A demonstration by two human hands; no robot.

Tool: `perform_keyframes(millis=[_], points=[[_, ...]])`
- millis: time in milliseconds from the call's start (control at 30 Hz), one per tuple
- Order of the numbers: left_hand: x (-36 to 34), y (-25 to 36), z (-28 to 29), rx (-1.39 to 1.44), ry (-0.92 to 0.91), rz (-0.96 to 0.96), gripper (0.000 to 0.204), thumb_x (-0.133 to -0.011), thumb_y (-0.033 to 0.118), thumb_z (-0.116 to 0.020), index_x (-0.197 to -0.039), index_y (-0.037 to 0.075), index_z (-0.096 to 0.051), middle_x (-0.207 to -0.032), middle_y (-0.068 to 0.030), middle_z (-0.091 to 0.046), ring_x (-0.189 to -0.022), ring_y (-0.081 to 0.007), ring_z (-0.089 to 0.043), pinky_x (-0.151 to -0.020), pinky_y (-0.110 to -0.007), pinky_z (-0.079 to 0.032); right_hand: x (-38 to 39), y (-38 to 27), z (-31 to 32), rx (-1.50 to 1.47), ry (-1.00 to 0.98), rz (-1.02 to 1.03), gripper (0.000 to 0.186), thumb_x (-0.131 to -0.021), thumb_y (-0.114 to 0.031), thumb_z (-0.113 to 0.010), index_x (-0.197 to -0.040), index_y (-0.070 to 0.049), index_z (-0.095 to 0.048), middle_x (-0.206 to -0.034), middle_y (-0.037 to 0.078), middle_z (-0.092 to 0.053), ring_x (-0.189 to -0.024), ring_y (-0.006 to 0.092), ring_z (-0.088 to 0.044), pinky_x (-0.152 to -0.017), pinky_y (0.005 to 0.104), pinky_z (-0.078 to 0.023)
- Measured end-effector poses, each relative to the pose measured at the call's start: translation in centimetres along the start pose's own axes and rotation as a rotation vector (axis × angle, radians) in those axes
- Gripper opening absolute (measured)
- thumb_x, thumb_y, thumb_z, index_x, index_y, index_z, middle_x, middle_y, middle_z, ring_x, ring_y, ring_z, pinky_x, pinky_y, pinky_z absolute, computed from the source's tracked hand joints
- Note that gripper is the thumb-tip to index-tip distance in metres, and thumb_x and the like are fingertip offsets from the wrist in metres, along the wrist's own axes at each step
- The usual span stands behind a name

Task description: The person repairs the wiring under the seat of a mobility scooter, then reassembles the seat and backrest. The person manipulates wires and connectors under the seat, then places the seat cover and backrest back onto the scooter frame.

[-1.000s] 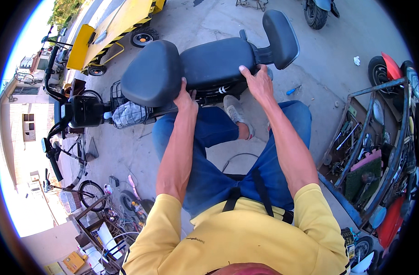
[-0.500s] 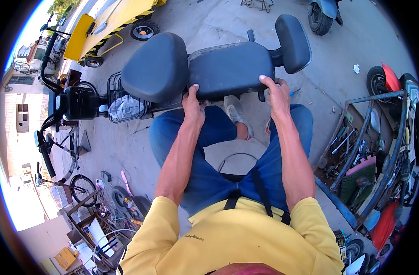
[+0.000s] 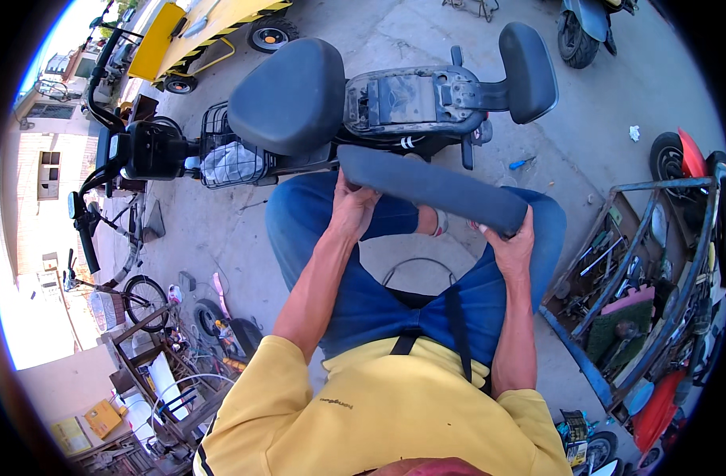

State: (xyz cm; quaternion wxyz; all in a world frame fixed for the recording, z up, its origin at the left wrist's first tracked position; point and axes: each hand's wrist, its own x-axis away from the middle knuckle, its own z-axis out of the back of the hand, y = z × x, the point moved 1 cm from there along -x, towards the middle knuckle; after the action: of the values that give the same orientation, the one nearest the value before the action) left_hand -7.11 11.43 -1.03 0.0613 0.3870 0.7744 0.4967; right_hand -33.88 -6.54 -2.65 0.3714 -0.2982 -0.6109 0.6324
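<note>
Between my hands is a dark rear seat cushion (image 3: 434, 189), lifted off the electric scooter and tilted on edge above my knees. My left hand (image 3: 355, 208) grips its left end from below. The cushion's right end is in my right hand (image 3: 512, 242), thumb against its side. Beyond it, the scooter's bare, dusty seat base (image 3: 406, 99) lies exposed, with a flat panel in its middle. The front saddle (image 3: 290, 95) sits left of that base and the padded backrest (image 3: 531, 73) right of it. Parts of both hands' fingers are hidden behind the cushion.
A metal-framed bin (image 3: 617, 305) of tools and parts stands at my right. A blue-handled tool (image 3: 521, 163) lies on the ground past my right knee. Scrap and bicycle parts (image 3: 172, 381) pile up at the lower left. A yellow cart (image 3: 212, 32) stands far left.
The seat cushion has come off the scooter's base and moved toward me, tipping on edge. Both hands moved with it, and the base beneath is now uncovered.
</note>
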Motion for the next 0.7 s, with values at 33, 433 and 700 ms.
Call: perform_keyframes(millis=[33, 433, 700], points=[[0.2, -0.1, -1.0, 0.021, 0.032, -0.047, 0.065, -0.09, -0.001, -0.073, -0.149, 0.01, -0.046, -0.139, -0.0087, -0.058, -0.128, -0.0196, -0.058, -0.109, -0.038, -0.049, 0.2, 0.8, 0.6, 0.104, 0.003, 0.077, 0.06, -0.083, -0.004, -0.083, -0.133, -0.005, -0.049, -0.109, 0.01, -0.07, -0.104, 0.0173, -0.067, -0.092, 0.0301, -0.053], [-0.8, -1.2, -1.7, -0.204, -0.263, -0.46, 0.072, -0.095, 0.021, -0.077, -0.156, 0.007, -0.041, -0.158, -0.0155, -0.047, -0.14, -0.0256, -0.053, -0.119, -0.038, -0.046, 1.7, 7.3, 4.0, 0.087, 0.216, 0.455, 0.046, -0.1, -0.005, -0.067, -0.141, -0.003, -0.046, -0.13, 0.017, -0.062, -0.117, 0.024, -0.064, -0.106, 0.0381, -0.05], [0.2, -0.1, -2.1, -0.158, -0.281, -0.477, 0.07, -0.094, 0.021, -0.077, -0.155, 0.008, -0.045, -0.158, -0.0159, -0.048, -0.142, -0.0261, -0.051, -0.121, -0.039, -0.043, 1.0, 6.3, 3.4, 0.206, 0.261, 0.509, 0.048, -0.101, -0.005, -0.064, -0.143, -0.002, -0.043, -0.132, 0.018, -0.058, -0.119, 0.0254, -0.061, -0.107, 0.0397, -0.048]])
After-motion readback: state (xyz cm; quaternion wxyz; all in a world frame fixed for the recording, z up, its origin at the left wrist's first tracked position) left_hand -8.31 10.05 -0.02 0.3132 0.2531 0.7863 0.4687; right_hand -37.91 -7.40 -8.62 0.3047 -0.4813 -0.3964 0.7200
